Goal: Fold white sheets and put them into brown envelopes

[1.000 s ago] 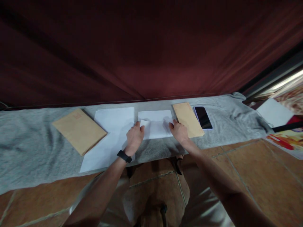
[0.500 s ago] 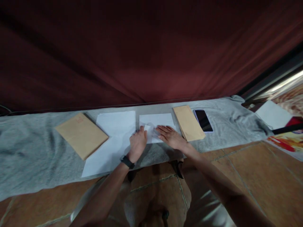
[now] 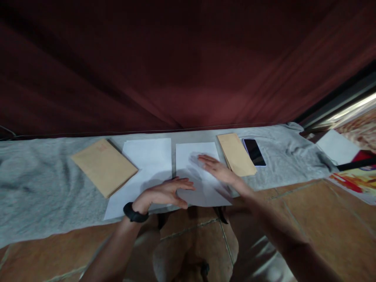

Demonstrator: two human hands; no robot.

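Note:
A sheet of white paper [image 3: 190,150] lies spread out in front of me, its near end reaching past the edge of the cloth. My right hand [image 3: 216,168] is open, fingers stretched over the right half of this sheet; whether it presses on the paper I cannot tell. At the sheet's left edge my left hand [image 3: 170,191] is open, thumb and fingers apart with nothing gripped between them. To the left lie more white sheets [image 3: 149,152], partly under a stack of large brown envelopes [image 3: 104,166]. Narrower brown envelopes [image 3: 236,154] lie right of my right hand.
A phone [image 3: 254,152] lies beside the narrow envelopes. Grey cloth [image 3: 282,156] covers the long, narrow surface. A dark red curtain [image 3: 188,78] hangs behind it. Farther right are a white sheet [image 3: 337,147] and a colourful printed item [image 3: 357,182]. Tiled floor [image 3: 305,211] shows below.
The sheet lay folded shorter under my hands and is now opened toward me. My left hand has let go of its folded edge, moved nearer and spread; my right hand has shifted slightly right.

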